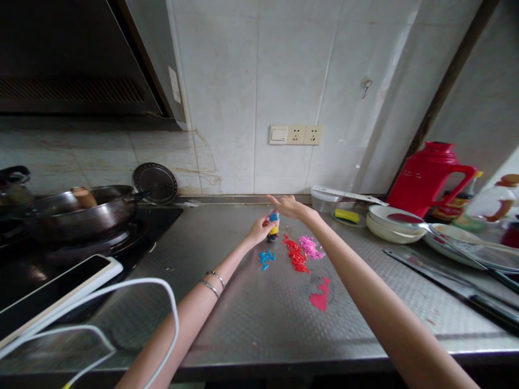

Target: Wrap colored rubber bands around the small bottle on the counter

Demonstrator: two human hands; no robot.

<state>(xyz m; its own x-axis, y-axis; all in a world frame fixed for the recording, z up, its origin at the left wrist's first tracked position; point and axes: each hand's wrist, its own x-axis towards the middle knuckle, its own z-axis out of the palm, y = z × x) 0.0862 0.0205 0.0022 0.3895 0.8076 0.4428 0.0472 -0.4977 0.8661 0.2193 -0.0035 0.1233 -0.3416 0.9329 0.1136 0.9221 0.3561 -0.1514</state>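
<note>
1. The left forearm (194,302), bare, enters at the lower left and slants forward and inward.
2. The left wrist (242,246) runs nearly straight on from it.
3. The left hand (258,229) is curled in a grip at the middle, thumb and fingers brought inward.
4. The right forearm (365,270), also bare, reaches in from the lower right, stretched long on the opposite slant.
5. The right wrist (308,214) bends so that the right hand (288,205) turns leftward, back uppermost, above the left one (its underside is hidden, so whether the fingertips pinch cannot be told).
</note>
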